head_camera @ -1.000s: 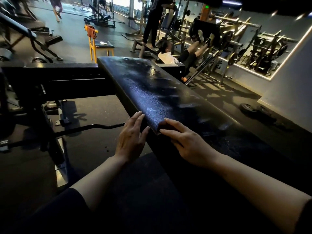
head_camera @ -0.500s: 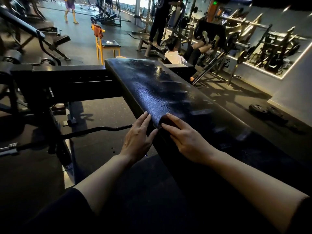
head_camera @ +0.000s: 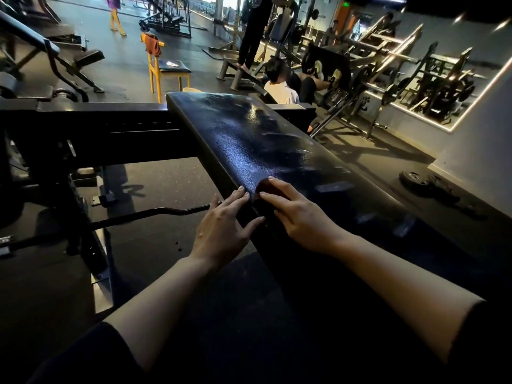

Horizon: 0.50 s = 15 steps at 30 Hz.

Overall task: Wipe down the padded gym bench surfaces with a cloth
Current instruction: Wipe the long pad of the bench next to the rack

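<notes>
Bench (head_camera: 249, 145) padding is running away from the person at a slant, black and glossy, with light catching streaks across its top. Off to the left, a black steel frame (head_camera: 97, 128) is crossing behind the pad, and a curled bar (head_camera: 155, 213) is lying low over the floor below it. The left hand (head_camera: 224, 228) is resting flat against the bench's near left edge, fingers straight and spread a little, thumb reaching toward the other hand, holding nothing. Just beside it, the right hand (head_camera: 297, 214) is lying on top of the pad with fingers stretched forward, pressing down a dark cloth (head_camera: 263, 189) that is showing only as a small fold under the fingertips. Farther back, a yellow chair (head_camera: 166, 69) is standing with something orange draped on its backrest. To the right, a person in a white shirt (head_camera: 281, 91) is working a leg press, and weight plates (head_camera: 426, 181) are lying on the floor near the wall.
</notes>
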{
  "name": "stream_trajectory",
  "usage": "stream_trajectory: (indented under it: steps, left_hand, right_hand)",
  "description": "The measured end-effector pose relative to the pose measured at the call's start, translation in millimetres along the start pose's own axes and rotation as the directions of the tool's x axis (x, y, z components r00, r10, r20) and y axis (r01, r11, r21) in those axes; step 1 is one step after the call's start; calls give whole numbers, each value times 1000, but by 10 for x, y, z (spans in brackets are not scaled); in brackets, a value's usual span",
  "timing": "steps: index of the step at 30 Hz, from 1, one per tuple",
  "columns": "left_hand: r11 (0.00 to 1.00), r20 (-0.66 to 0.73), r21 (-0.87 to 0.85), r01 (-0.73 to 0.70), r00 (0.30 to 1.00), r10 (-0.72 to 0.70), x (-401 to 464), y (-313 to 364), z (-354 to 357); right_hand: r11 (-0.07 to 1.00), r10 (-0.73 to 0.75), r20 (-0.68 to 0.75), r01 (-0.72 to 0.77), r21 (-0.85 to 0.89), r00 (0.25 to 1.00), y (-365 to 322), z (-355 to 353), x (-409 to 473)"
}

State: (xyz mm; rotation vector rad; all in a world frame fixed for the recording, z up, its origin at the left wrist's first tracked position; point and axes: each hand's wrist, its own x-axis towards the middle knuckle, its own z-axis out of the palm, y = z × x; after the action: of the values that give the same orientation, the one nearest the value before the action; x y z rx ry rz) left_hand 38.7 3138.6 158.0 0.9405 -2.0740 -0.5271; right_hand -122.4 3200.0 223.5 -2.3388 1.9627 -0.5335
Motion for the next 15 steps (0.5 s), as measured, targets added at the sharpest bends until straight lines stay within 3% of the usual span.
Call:
stream_trajectory:
  steps: [7,13,15]
  left_hand:
    - [999,-10,-25,27,1000,-27,-23,60,-17]
    - [995,-24,-71,65,997,-66,-45,99,-13]
    - [994,-29,-75,74,997,-76,-48,105,5]
  right_hand:
    - [988,145,-8,-145,-57,989,11,79,459]
    - [1000,7,-15,-7,-9,1000,-45,-22,-230]
    - [999,24,-4,-24,-35,1000,35,-30,-187]
